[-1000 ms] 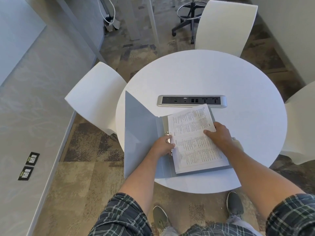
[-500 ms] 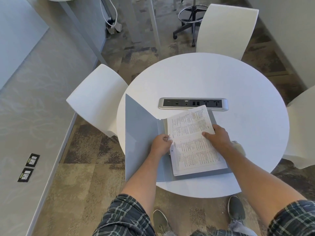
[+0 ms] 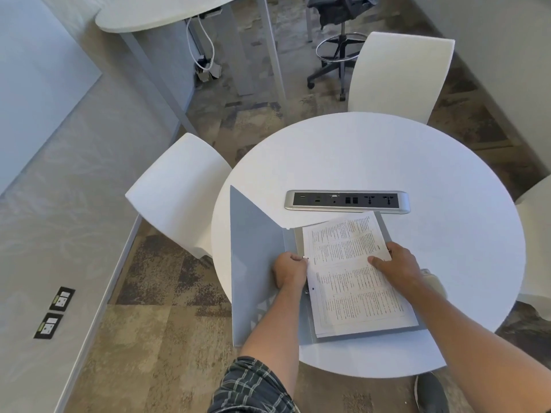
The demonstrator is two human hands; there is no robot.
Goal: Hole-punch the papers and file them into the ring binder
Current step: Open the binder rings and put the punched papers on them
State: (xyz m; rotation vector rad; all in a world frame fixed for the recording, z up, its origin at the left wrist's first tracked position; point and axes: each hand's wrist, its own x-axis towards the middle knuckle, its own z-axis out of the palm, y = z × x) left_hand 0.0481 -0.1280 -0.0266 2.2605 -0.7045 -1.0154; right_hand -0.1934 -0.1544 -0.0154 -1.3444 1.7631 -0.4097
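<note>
The papers (image 3: 354, 272) are a thin, floppy stack, best held flat near the punched edge. They lie in the open binder (image 3: 256, 263) on the counter (image 3: 447, 180). The left hand (image 3: 290, 271) is curled shut at the rings; the right hand (image 3: 396, 266) presses flat, fingers spread, on the sheets

A round white table (image 3: 372, 150) carries a silver, oblong power strip with a black socket panel (image 3: 346, 200) set near its middle. Just in front of the strip, an open grey plastic ring binder (image 3: 256, 248) lies at the near left edge, its left cover reaching past the rim of the tabletop.
</note>
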